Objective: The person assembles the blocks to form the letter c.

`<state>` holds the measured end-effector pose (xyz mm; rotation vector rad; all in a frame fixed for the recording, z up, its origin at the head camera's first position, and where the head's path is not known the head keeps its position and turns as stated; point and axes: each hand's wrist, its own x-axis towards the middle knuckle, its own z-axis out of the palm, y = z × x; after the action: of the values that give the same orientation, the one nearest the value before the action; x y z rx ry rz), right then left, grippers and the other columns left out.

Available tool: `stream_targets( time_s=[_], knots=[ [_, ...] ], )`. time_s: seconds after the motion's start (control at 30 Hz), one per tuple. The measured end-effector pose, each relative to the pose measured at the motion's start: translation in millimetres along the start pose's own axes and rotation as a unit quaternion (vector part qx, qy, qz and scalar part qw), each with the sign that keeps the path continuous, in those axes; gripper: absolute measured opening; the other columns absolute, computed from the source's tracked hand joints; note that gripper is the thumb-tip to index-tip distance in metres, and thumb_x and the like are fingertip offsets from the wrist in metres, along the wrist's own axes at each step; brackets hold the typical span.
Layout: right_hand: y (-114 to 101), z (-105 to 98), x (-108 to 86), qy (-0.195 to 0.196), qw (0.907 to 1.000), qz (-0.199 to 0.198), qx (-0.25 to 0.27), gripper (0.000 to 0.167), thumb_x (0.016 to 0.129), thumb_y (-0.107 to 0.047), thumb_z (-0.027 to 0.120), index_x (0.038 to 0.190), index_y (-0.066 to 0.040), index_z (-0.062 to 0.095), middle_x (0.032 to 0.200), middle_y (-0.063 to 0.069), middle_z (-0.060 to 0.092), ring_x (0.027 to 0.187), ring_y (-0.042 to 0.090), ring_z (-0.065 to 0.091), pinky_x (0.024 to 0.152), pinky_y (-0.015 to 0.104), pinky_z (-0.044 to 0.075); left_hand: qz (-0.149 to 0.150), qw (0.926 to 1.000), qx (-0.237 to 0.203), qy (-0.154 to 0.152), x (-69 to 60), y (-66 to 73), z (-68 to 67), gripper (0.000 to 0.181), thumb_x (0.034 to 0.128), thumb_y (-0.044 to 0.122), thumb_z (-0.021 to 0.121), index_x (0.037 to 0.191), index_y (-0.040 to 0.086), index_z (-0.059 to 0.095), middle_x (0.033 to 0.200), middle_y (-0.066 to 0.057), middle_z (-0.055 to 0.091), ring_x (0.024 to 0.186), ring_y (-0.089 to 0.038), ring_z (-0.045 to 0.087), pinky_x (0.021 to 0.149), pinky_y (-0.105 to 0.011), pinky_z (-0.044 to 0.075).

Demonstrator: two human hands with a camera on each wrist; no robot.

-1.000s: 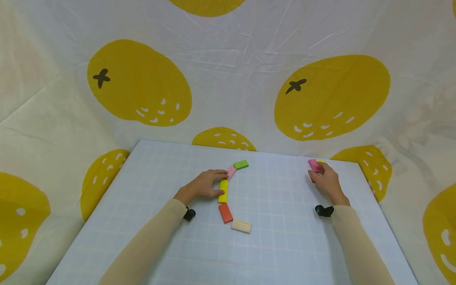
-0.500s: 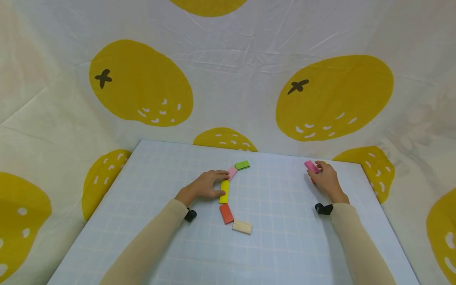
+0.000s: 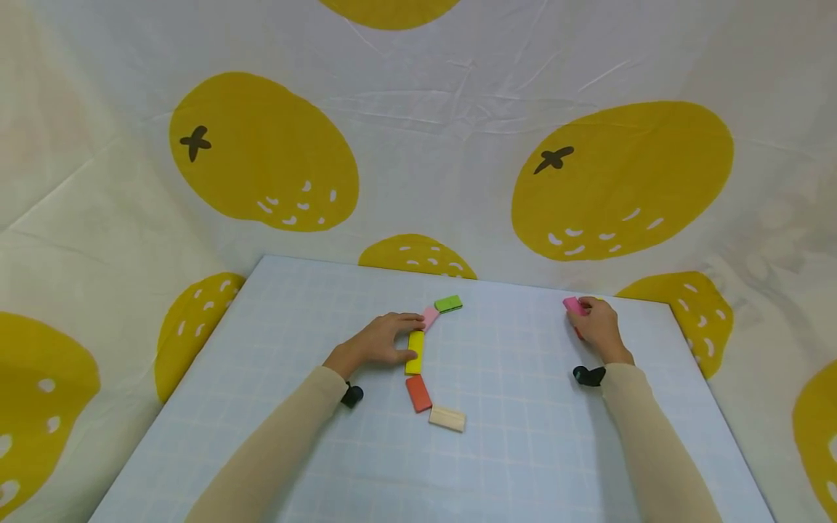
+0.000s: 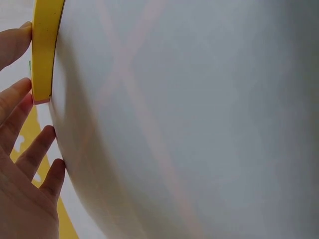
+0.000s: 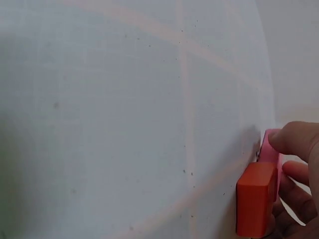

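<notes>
Left hand (image 3: 379, 339): fingers loose, touching yellow block (image 3: 415, 353) at its nine o'clock side. Toward two o'clock of that, pink block (image 3: 573, 305), red block (image 5: 254, 201) just beside; right hand (image 3: 599, 327) pinches the pink. Probably light, stiff, smooth; best taken by long edges.

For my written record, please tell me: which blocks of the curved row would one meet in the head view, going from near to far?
Pale wooden rectangular block, red rectangular block, yellow rectangular block, light pink rectangular block, green rectangular block.
</notes>
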<state>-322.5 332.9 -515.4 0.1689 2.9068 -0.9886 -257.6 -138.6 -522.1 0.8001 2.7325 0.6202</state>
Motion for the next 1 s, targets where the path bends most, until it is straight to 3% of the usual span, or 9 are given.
stream_targets(
  time_s=[0.6,0.83,1.0],
  knots=[
    [0,2,2.6,0.009,1.0000,-0.002,-0.002,0.057,0.100,-0.022,0.061,0.144,0.011,0.048,0.137,0.035,0.050,0.119,0.046,0.048,0.111,0.061,0.045,-0.014,0.9999,0.004,-0.001,-0.1,0.8,0.5,0.063,0.0931,0.043,0.069,0.151,0.023,0.054,0.161,0.006,0.045,0.150,-0.023,0.040,0.124,-0.053,0.032],
    [-12,1,-1.3,-0.009,0.9995,0.025,0.015,0.059,0.101,-0.022,0.060,0.148,0.010,0.044,0.143,0.034,0.046,0.122,0.046,0.045,0.112,0.061,0.044,-0.010,1.0000,-0.001,0.001,-0.8,-0.5,1.5,0.062,0.0931,0.042,0.069,0.150,0.022,0.055,0.161,0.004,0.046,0.149,-0.024,0.041,0.123,-0.054,0.033],
    [-21,3,-2.4,-0.007,0.9999,0.015,0.005,0.058,0.103,-0.025,0.059,0.148,0.009,0.045,0.143,0.033,0.047,0.123,0.045,0.046,0.110,0.059,0.047,-0.008,1.0000,-0.005,0.000,-0.3,-0.5,1.6,0.062,0.0934,0.041,0.069,0.150,0.021,0.055,0.161,0.003,0.046,0.149,-0.025,0.041,0.123,-0.055,0.032]
  ],
)
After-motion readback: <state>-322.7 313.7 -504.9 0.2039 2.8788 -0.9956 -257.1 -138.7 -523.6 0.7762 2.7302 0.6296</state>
